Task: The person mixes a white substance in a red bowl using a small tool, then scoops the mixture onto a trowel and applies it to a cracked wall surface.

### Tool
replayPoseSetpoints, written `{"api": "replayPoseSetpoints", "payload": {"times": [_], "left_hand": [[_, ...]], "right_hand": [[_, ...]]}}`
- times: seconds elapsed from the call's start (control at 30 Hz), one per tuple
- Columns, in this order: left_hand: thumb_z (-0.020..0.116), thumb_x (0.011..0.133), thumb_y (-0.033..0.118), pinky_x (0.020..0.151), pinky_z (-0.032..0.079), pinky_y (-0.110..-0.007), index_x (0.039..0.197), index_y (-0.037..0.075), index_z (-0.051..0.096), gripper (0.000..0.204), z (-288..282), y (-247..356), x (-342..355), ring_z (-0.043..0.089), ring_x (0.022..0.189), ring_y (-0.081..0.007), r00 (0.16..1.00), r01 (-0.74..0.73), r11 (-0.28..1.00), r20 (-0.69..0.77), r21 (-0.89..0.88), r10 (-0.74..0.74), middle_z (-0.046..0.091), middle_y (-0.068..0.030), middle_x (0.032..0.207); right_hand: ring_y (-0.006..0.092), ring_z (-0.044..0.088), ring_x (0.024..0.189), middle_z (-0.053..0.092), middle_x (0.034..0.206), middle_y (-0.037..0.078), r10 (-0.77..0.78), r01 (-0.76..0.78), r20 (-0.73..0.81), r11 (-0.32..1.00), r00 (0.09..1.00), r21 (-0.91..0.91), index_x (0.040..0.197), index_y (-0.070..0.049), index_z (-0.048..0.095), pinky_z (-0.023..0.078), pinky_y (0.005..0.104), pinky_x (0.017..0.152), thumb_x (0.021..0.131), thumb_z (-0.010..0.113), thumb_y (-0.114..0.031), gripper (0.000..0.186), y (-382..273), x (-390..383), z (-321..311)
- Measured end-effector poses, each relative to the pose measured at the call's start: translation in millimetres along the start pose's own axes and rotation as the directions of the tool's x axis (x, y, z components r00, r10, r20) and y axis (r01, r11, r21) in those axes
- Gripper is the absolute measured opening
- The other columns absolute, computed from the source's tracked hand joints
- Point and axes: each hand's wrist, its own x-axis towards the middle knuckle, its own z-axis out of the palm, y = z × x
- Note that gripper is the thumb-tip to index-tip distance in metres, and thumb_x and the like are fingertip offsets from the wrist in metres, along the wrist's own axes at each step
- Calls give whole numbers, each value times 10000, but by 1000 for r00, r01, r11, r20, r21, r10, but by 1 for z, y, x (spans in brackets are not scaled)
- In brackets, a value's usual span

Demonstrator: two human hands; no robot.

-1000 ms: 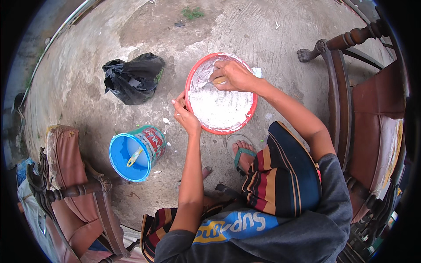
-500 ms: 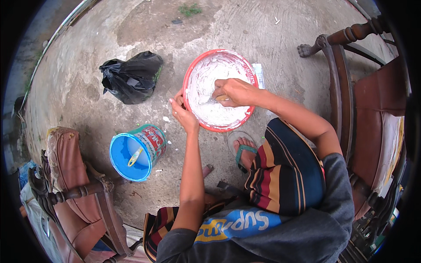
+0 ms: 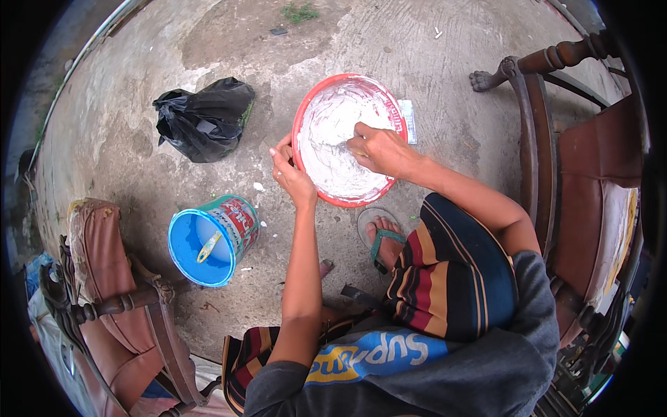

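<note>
A red basin (image 3: 301,111) coated inside with thick white paste (image 3: 340,115) sits tilted before me on the ground. My left hand (image 3: 292,175) holds its left rim, fingers round the outer side. Inside the basin, my right hand (image 3: 382,149) is closed round a small tan-handled tool, whose working end is hidden by the hand and the paste. To the left stands a bucket (image 3: 240,221) with a blue inside and a green and red outside. It holds cloudy whitish liquid, and a yellow-and-white handle (image 3: 208,247) leans in it.
A knotted black plastic bag (image 3: 205,121) lies left of the basin on rough concrete. Worn wooden chairs with brown padding flank me: one left (image 3: 104,243), one right (image 3: 597,167). A pale flat packet (image 3: 408,121) lies beside the basin. My sandalled foot (image 3: 383,240) is just below it.
My right hand has shifted slightly right in the paste and turned, covering more of the tool. The basin leans a little differently, while my left hand keeps its hold on the rim.
</note>
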Motion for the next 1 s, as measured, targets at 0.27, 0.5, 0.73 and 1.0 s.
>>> {"api": "replayPoseSetpoints", "payload": {"times": [0.27, 0.5, 0.73, 1.0], "left_hand": [[207, 1055, 444, 810, 473, -297, 1122, -86, 609, 668, 0, 3, -1, 614, 844, -165, 999, 5, 999, -43, 52, -2, 674, -106, 882], [239, 1060, 426, 744, 450, -277, 1104, -84, 628, 643, 1, 1, -2, 560, 765, -125, 999, -21, 995, -34, 100, 25, 638, -64, 812], [284, 1066, 371, 701, 412, -276, 1072, -96, 649, 593, 7, 9, -4, 445, 716, -112, 997, -29, 996, -66, 84, 35, 478, 4, 734], [274, 1065, 368, 735, 438, -300, 1074, -82, 649, 586, 14, 12, -6, 501, 743, -135, 996, -13, 999, -86, 37, 16, 548, -33, 770]], "right_hand": [[354, 642, 709, 579, 812, 189, 8, -27, 284, 998, 959, 62, 810, 16, 672, 517, 438, 661, 728, 642, -52, 111, -11, -19, -62], [353, 644, 754, 602, 814, 173, 69, -83, 293, 996, 954, 35, 911, -19, 702, 518, 418, 681, 743, 705, -82, 179, 29, -19, -32], [363, 649, 769, 611, 851, 192, 21, -13, 41, 984, 999, -178, 836, 6, 680, 520, 459, 673, 773, 645, -81, 113, 34, 23, -44], [294, 658, 689, 623, 916, 117, -27, -7, -122, 962, 992, -271, 1068, -59, 702, 540, 392, 643, 860, 685, -147, 227, 86, -14, -49]]}}
